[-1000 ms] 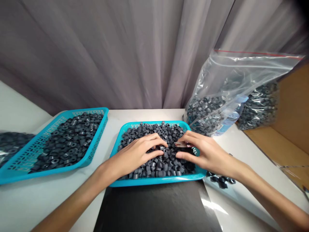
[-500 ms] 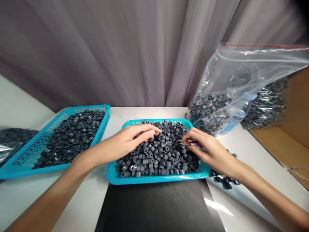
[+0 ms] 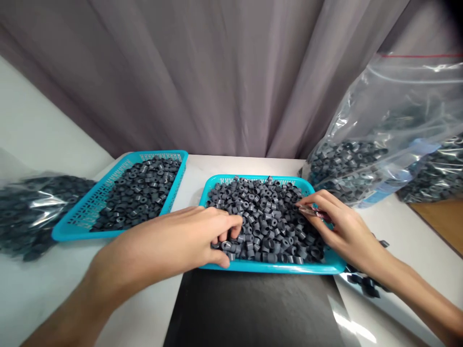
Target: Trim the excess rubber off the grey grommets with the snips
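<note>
A turquoise tray in front of me is heaped with several small dark grey rings. My left hand lies over the tray's near left corner, its fingers curled down into the rings there. My right hand rests on the pile at the tray's right side, fingers pinched together around something small and shiny that I cannot name. Both wrists come in from the bottom of the view.
A second turquoise tray of rings sits to the left, with a clear bag of rings beyond it. A large clear zip bag of rings stands at the right. A black mat lies before me. Loose rings lie at right.
The view has swung, so everything sits further right. My left hand has drawn back from the middle of the pile to the near left corner. My right hand stays on the right side.
</note>
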Demonstrator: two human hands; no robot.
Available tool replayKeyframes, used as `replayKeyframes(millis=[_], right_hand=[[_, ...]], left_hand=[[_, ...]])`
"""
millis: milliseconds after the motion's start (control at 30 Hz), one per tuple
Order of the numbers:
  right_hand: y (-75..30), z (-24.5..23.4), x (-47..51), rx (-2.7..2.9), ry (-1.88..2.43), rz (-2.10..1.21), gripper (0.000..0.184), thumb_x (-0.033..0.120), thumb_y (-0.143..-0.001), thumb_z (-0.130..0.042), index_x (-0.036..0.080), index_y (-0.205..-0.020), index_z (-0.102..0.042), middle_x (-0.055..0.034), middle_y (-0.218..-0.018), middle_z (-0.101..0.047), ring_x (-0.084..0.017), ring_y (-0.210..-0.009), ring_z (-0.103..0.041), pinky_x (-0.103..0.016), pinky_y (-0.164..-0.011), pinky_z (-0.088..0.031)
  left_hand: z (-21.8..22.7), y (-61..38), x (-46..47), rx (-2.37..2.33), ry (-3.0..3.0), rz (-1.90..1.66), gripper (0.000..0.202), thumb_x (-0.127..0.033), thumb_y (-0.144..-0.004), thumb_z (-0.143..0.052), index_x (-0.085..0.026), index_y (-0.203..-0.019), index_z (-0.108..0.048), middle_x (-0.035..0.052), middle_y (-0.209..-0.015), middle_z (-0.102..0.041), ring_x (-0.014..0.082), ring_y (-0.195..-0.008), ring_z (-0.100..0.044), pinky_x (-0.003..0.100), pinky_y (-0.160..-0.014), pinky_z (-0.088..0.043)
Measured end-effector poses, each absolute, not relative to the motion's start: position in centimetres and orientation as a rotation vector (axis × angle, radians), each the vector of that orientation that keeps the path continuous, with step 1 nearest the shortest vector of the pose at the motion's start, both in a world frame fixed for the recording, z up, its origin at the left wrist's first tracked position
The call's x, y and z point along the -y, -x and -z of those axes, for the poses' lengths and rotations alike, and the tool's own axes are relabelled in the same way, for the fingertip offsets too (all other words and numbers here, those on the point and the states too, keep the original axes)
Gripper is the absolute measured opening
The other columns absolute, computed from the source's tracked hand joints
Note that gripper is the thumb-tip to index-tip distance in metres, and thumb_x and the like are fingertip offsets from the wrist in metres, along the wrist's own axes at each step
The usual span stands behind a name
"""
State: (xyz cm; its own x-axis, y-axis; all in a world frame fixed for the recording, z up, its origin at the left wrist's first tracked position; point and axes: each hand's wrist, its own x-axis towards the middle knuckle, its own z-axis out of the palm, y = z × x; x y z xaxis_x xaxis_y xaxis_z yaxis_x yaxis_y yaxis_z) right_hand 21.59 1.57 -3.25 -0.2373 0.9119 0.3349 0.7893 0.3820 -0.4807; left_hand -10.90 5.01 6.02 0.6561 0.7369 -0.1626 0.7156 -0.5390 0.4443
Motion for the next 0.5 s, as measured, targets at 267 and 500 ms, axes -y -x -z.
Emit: replayKeyframes(millis=[267,500], right_hand=[[-21.6,3.4,-1.6,2.104,1.499,-0.161,0.020,0.034,-0.104,-0.044,0.026,-0.112,-0.060,-0.0057,-0.114,-0.064,-0.022,-0.096,-0.068,-0.035,-0.079,-0.052],[-21.3,3.3,-1.6,2.121,1.522,-0.086,0.022,0.036,-0.105,-0.042,0.025,-0.110,-0.060,-0.0070,-0.112,-0.066,-0.023,-0.096,-0.069,-0.035,-0.077,-0.051]], left_hand=[[-6.8,8.6,-5.5,-0.998,-2.366,0.177,0.017,-0.035,-0.086,-0.073,-0.040,-0.102,-0.076,-0.0044,-0.096,-0.074,0.0219,-0.090,-0.069,0.028,-0.070,-0.046],[-4.5,8.8,-4.2,-1.033,-2.516,-0.065,0.019,-0.031,-0.094,-0.063,-0.037,-0.109,-0.073,-0.0020,-0.107,-0.073,0.0241,-0.109,-0.066,0.032,-0.091,-0.047]])
